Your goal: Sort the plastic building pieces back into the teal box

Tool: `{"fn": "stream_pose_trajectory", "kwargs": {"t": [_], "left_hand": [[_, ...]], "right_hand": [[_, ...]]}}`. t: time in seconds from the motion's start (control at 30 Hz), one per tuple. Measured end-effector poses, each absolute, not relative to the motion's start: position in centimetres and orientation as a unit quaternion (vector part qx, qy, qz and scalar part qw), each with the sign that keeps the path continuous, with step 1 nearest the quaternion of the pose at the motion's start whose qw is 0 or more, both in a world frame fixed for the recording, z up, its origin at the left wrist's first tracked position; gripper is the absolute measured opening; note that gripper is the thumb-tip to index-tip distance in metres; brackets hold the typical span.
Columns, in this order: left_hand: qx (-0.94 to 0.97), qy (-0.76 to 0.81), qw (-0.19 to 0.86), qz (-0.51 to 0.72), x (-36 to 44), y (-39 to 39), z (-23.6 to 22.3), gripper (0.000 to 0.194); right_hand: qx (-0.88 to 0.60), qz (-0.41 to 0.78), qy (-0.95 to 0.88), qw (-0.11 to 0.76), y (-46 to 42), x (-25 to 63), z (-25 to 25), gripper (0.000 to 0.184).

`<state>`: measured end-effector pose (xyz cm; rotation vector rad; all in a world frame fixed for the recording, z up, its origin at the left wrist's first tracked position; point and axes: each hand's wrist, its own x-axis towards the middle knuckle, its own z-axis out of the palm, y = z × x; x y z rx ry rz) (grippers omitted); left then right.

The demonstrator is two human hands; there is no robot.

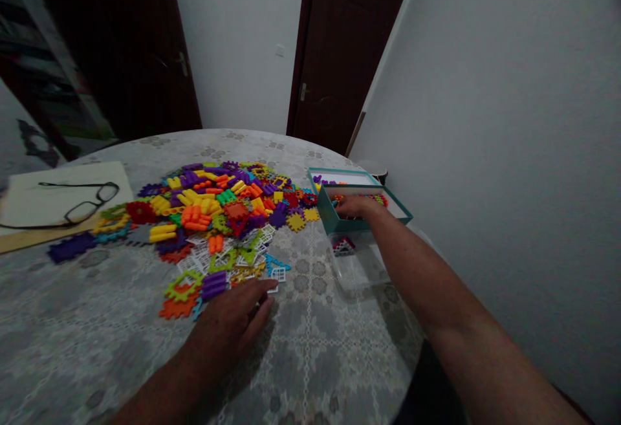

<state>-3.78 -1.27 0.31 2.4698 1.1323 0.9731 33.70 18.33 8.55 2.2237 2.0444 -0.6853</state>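
My left hand (233, 318) lies low over the table at the near edge of a toy pile. Its thumb and forefinger come together around a small white grid piece (274, 290), part of which is covered by the fingertip. Another white grid square (278, 274) shows just beyond. My right hand (352, 206) reaches into a green box (344, 223), whose front wall hides the fingers. Small coloured pieces (378, 199) show inside that box. Close to my left hand lie a purple ribbed piece (214, 284) and a lime gear-edged piece (184, 286).
A heap of colourful plastic building pieces (208, 202) spreads over the patterned tablecloth (310, 347). Behind the green box sits a white-lined lid or tray (342, 176). A clear plastic container (359, 266) stands before it, near a small triangular piece (343, 246). Glasses (82, 208) rest on paper at left.
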Motion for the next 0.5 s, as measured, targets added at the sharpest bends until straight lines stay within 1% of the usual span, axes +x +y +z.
{"fn": "stream_pose_trajectory", "kwargs": {"t": [0.1, 0.2, 0.27, 0.4, 0.5], "left_hand": [[0.852, 0.387, 0.132, 0.327, -3.8, -1.3, 0.2, 0.031], [0.855, 0.388, 0.133, 0.317, -3.8, -1.2, 0.2, 0.031], [0.856, 0.391, 0.132, 0.312, -3.9, -1.2, 0.2, 0.032], [0.854, 0.395, 0.131, 0.313, -3.9, -1.1, 0.1, 0.033], [0.852, 0.396, 0.136, 0.314, -3.9, -1.1, 0.2, 0.033]], "right_hand": [[0.708, -0.31, 0.635, 0.022, 18.1, 33.9, 8.8, 0.042], [0.704, -0.349, 0.619, 0.004, 18.1, 34.3, 9.0, 0.042], [0.711, -0.341, 0.615, -0.004, 18.1, 34.7, 9.0, 0.038], [0.707, -0.319, 0.631, -0.01, 18.2, 35.4, 8.6, 0.021], [0.689, -0.304, 0.659, -0.006, 18.1, 35.6, 8.3, 0.019]]}}
